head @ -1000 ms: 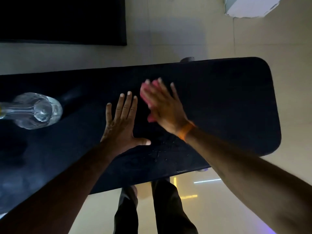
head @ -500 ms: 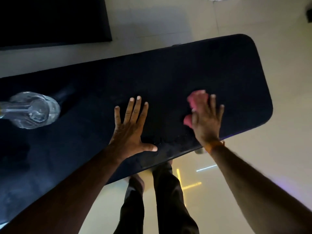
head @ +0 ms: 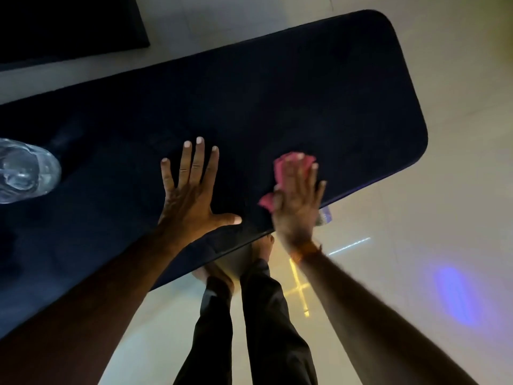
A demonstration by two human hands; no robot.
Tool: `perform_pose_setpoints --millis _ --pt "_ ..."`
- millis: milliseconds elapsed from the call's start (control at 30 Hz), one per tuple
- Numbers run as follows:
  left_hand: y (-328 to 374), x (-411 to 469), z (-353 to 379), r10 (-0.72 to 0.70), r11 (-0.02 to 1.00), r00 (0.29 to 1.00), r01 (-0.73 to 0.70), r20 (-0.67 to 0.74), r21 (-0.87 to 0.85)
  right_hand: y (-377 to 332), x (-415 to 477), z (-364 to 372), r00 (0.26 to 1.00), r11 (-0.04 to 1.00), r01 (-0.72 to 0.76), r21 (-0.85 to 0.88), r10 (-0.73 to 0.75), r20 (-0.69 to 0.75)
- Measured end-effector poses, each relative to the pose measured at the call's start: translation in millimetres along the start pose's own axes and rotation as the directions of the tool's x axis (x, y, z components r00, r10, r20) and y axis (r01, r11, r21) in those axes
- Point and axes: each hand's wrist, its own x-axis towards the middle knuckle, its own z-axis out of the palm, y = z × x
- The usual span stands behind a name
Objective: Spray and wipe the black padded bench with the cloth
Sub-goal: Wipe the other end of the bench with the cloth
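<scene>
The black padded bench runs from the left edge to the upper right, its rounded end at the right. My left hand lies flat on the pad near its front edge, fingers spread, holding nothing. My right hand presses flat on a pink cloth on the pad close to the front edge, towards the bench's right end. The cloth shows past the fingertips and beside the thumb. A clear plastic spray bottle stands on the pad at the far left, partly cut off by the frame.
Pale tiled floor surrounds the bench. My legs in dark trousers stand at the bench's front edge. A dark panel lies on the floor at the upper left, beyond the bench.
My right hand has slid the pink cloth from the middle of the pad to the right and towards the front edge. My left hand stays planted. The view has tilted.
</scene>
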Motion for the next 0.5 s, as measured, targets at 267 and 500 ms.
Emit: perform_pose_setpoints --millis 267,500 --pt "-9.6 -19.7 6.4 0.062 0.998 0.998 -0.063 0.011 0.015 17.2 21.8 -5.0 0.989 0.99 -0.14 0.003 0.14 -0.055" --pt "-20.7 -26.4 5.3 0.067 0.997 0.998 -0.067 -0.009 -0.048 -12.8 4.5 2.2 0.898 0.892 0.44 -0.105 -0.433 0.082"
